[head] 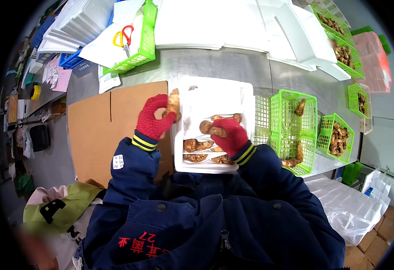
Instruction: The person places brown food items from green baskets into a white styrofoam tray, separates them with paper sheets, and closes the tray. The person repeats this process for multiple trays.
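Observation:
My left hand (154,118), in a red knitted glove, grips a thick brown mushroom (173,103) at the left rim of a white foam box (247,86). In my right hand (230,135), gloved alike, is another mushroom (206,127), held above the box with its round cap to the left. Several mushrooms lie in rows in the near part of the box, among them a round-capped one (190,145) and a flat-lying one (195,158). White lining covers the far part. The right hand hides part of the rows.
Brown cardboard (92,135) lies left of the box. To the right, a green basket (274,121) holds a few mushrooms; a smaller basket (322,135) is fuller. Scissors (126,45) rest at a green basket, upper left. White foam boxes (294,37) stand behind. Another person (62,206) is at lower left.

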`<state>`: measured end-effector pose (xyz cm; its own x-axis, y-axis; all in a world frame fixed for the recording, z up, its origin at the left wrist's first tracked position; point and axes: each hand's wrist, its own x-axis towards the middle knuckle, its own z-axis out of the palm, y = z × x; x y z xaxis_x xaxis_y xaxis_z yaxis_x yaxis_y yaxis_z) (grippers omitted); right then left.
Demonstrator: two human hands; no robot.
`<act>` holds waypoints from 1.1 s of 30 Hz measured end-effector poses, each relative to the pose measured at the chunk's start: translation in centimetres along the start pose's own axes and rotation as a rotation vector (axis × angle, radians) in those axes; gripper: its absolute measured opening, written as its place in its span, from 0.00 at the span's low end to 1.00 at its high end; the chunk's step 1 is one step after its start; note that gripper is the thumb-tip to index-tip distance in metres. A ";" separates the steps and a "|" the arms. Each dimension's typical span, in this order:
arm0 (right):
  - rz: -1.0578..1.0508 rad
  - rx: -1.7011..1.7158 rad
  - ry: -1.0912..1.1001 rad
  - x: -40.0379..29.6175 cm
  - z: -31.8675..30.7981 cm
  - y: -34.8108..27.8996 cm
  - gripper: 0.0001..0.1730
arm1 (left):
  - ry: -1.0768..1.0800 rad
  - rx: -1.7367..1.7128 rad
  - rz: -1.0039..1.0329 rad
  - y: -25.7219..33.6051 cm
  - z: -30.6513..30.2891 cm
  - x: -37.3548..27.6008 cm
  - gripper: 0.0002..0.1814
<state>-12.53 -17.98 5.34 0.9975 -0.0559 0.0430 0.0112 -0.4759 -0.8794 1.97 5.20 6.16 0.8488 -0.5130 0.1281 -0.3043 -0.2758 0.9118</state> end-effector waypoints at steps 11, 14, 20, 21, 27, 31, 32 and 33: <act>-0.302 -0.429 -0.063 0.8 4.7 2.6 0.19 | 0.074 0.089 0.005 -0.4 0.8 -0.2 0.20; -0.259 -0.446 -0.025 1.0 2.7 1.8 0.21 | 0.068 0.155 0.059 -0.9 1.2 -0.4 0.23; -0.170 -0.750 0.071 2.4 1.8 1.9 0.21 | -0.123 0.350 0.236 0.3 3.7 3.3 0.24; -0.119 -0.790 -0.014 2.5 2.0 1.9 0.23 | -0.155 0.420 0.282 0.6 4.4 4.3 0.21; -0.141 -0.899 -0.052 0.6 2.6 1.1 0.18 | -0.556 0.907 0.333 0.7 7.1 5.5 0.20; -0.119 -0.815 -0.083 0.7 1.6 0.4 0.13 | -0.595 0.977 0.372 0.5 7.7 4.4 0.15; -0.087 -0.778 -0.076 1.2 1.3 0.3 0.12 | -0.542 0.955 0.438 -0.6 7.6 4.1 0.15; -0.050 -0.743 -0.067 1.6 0.9 0.4 0.11 | -0.491 0.929 0.508 -0.8 7.5 4.0 0.15</act>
<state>-10.82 -17.43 4.64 0.9994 0.0235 0.0244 0.0302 -0.9454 -0.3244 2.37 -2.71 3.00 0.3420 -0.9386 0.0464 -0.9329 -0.3332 0.1369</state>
